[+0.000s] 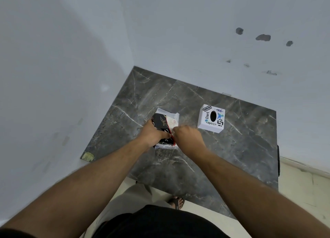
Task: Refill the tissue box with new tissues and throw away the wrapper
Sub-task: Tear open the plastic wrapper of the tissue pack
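A wrapped tissue pack [167,120], black, red and white in clear plastic, lies on the dark marble table [232,157] near its middle. My left hand [153,135] grips the pack's black left side. My right hand [187,136] is closed on the wrapper at the pack's near right edge; the fingertips are hidden behind the fist. A white cube tissue box [211,118] with stickers and a dark oval slot on top stands upright to the right of the pack, apart from both hands.
The table sits in a corner between two pale walls [196,32]. A yellowish tag [87,156] marks the table's near left corner. A sandalled foot [176,202] stands on the light floor below the table's front edge.
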